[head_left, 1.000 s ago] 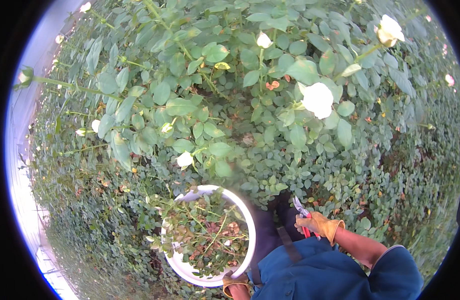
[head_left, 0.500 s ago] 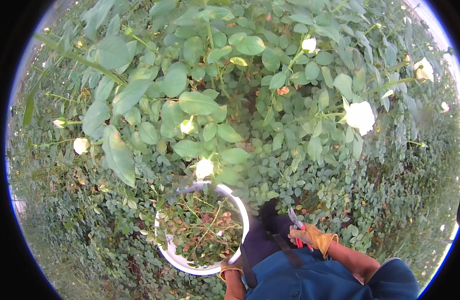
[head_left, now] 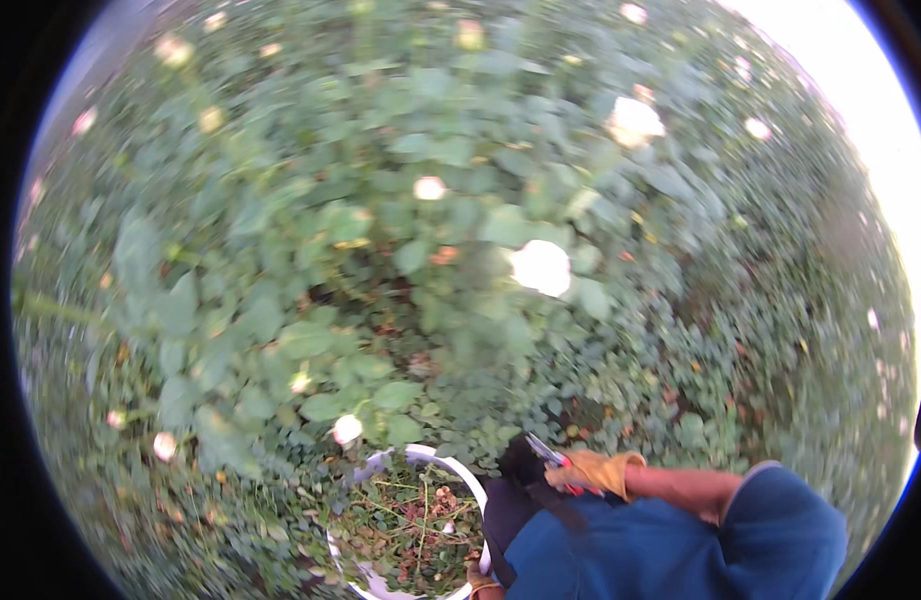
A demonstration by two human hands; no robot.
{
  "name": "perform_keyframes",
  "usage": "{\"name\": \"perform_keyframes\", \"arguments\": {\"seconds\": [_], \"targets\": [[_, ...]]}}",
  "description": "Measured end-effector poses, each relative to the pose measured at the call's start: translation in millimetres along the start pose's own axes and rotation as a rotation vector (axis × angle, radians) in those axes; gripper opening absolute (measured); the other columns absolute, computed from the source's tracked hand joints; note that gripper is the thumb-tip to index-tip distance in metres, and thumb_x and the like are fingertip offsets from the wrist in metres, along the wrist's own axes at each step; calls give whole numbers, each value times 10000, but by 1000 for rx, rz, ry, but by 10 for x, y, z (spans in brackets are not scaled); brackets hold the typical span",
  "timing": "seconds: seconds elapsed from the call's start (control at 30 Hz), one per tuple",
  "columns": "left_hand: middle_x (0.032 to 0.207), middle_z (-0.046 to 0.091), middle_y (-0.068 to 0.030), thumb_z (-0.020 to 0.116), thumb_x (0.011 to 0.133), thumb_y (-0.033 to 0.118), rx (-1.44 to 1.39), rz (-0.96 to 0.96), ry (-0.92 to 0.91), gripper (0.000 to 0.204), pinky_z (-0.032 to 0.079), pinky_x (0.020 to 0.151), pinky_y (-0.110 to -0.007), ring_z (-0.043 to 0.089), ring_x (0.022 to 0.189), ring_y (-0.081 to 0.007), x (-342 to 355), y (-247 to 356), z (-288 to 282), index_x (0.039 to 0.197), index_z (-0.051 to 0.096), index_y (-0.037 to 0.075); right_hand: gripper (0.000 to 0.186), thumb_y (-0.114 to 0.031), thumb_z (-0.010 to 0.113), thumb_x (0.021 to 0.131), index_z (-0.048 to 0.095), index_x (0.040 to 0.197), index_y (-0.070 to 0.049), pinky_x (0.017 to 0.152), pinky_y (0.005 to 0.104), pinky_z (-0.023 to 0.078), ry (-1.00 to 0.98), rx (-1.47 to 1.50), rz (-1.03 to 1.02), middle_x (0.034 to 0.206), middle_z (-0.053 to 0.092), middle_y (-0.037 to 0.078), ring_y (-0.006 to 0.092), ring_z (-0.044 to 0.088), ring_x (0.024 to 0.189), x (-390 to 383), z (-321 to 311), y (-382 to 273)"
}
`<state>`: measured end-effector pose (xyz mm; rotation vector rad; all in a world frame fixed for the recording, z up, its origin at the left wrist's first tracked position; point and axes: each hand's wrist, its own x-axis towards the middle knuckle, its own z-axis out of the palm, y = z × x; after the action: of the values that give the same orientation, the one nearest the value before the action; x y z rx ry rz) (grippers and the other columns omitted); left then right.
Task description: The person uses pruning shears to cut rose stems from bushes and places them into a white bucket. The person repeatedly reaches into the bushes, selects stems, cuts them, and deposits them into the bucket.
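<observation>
My right hand, in a tan work glove, is closed around pruning shears with red handles and metal blades. The blades point up and left, away from my body, and touch no stem that I can see. At the lower edge my left hand, also gloved, grips the rim of a white bucket; most of its fingers are hidden. Inside the bucket lies a heap of cut stems and leaves, some of them brown, with a small pale bloom among them.
Dense rose bushes surround me ahead and on both sides. White roses stand out among the leaves, one large bloom near the middle and another rose farther off. Bright light shows at the upper right. Motion blurs the foliage.
The view has swung upward, so the bucket, both hands and the plants sit lower in the picture. My right hand still holds the shears and my left stays at the bucket's rim.
</observation>
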<state>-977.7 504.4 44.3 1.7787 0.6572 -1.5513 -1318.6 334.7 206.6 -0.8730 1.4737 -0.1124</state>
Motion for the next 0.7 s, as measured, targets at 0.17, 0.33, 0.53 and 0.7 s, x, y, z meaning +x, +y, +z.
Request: {"name": "perform_keyframes", "arguments": {"seconds": [0.17,0.33,0.53,0.7], "targets": [[1280,787,-130,691,1017,179,147,42,-26,279,525,1098,-420,713,1166,-276,-105,149,-13,1247,713,23,334,-405,743,1021,696,1011,-74,702,409,548,76,100,47,856,727,47,205,687,764,-294,-10,-111],[1247,791,-129,727,995,160,237,81,-47,273,543,1061,-416,721,1129,-269,-174,285,-1,1226,717,16,350,-408,752,1018,689,1083,-70,712,392,548,133,206,11,909,730,51,189,693,801,-396,-44,-109],[1206,796,-127,770,969,137,287,112,-36,271,563,1017,-411,731,1085,-259,-212,358,-147,1201,721,7,340,-404,737,999,678,1030,-71,709,407,552,157,180,-36,895,730,54,202,704,792,-427,-120,-6],[1173,801,-126,806,947,118,316,156,-1,274,580,981,-406,739,1048,-251,-338,382,-245,1181,725,0,348,-418,718,1007,675,989,-74,748,412,555,129,242,11,889,721,69,209,701,823,-419,-315,-37]]}}
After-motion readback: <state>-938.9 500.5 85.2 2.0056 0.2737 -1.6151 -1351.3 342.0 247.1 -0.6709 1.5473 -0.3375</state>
